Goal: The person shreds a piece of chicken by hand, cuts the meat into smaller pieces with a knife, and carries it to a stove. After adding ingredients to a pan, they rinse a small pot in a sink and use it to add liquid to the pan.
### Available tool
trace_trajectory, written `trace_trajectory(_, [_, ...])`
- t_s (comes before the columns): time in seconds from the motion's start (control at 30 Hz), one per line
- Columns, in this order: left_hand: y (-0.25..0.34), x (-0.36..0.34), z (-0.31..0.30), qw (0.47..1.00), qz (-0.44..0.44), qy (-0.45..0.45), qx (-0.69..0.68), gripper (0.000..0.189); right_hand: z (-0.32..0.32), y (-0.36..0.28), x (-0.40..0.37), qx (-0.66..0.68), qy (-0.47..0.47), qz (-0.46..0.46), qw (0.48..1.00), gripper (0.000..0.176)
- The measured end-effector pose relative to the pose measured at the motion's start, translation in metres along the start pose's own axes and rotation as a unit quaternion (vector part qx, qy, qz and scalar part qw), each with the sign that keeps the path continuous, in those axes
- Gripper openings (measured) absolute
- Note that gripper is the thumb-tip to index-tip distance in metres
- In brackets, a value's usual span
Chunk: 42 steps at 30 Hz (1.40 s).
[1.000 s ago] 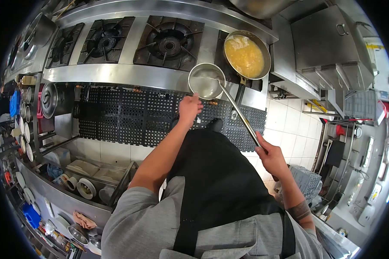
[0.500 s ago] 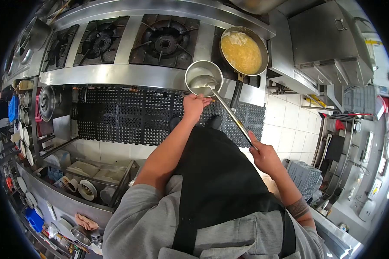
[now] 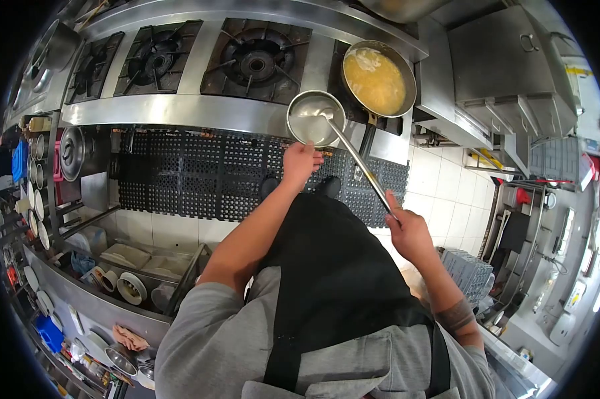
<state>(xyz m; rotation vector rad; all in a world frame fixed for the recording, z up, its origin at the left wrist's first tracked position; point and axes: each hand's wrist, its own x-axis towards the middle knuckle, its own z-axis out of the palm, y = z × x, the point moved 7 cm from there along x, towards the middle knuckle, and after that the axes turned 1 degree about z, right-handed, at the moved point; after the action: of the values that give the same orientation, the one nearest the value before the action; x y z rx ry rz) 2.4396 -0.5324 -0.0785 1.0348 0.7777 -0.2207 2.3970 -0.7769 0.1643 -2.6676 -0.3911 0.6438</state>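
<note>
My left hand (image 3: 301,163) is closed on the near side of a round metal container (image 3: 292,114), holding it up by the front edge of the stove. Cloudy, pale liquid shows inside. A long-handled ladle (image 3: 360,163) reaches down into the container; its bowl is partly hidden in the liquid. My right hand (image 3: 408,233) grips the far end of the ladle's handle. Just beyond and to the right, a frying pan (image 3: 412,90) sits on a burner with yellow, egg-like liquid (image 3: 376,83) in it. The pan's dark handle points toward me, close to the ladle.
Several gas burners (image 3: 256,63) line the stove to the left. A black perforated mat (image 3: 193,176) covers the floor by my feet. Behind me on the left is a steel counter (image 3: 107,299) with containers and plates. Steel cabinets (image 3: 496,53) stand at the right.
The ladle's bowl has shifted slightly within the container, and more of the cloudy liquid shows. Both hands keep their holds, with my right hand slightly moved. The pan stays on its burner.
</note>
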Motion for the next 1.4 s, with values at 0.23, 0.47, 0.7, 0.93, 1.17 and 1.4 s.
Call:
trace_trajectory(0.23, [-0.003, 0.012, 0.01, 0.993, 0.098, -0.004, -0.067, 0.018, 0.013, 0.004, 0.001, -0.012, -0.043, 0.006, 0.999, 0.057])
trace_trajectory(0.47, [0.006, 0.008, 0.005, 0.994, 0.077, 0.003, -0.071, 0.017, -0.006, 0.011, -0.006, 0.13, -0.131, 0.134, 0.974, 0.057])
trace_trajectory(0.7, [0.011, 0.015, -0.011, 0.997, 0.076, -0.018, -0.025, 0.019, 0.005, 0.018, -0.012, 0.438, -0.215, 0.31, 0.816, 0.052])
trace_trajectory(0.93, [0.02, 0.015, -0.014, 0.998, 0.061, -0.021, -0.007, 0.02, 0.011, 0.02, -0.018, 0.588, -0.248, 0.352, 0.685, 0.055])
trace_trajectory(1.17, [0.029, 0.017, -0.021, 0.996, 0.06, -0.062, 0.03, 0.02, 0.012, 0.019, -0.031, 0.649, -0.252, 0.336, 0.634, 0.055])
trace_trajectory(1.4, [0.024, 0.021, -0.024, 0.995, 0.052, -0.087, 0.027, 0.021, -0.002, 0.022, -0.035, 0.414, -0.154, 0.282, 0.852, 0.056])
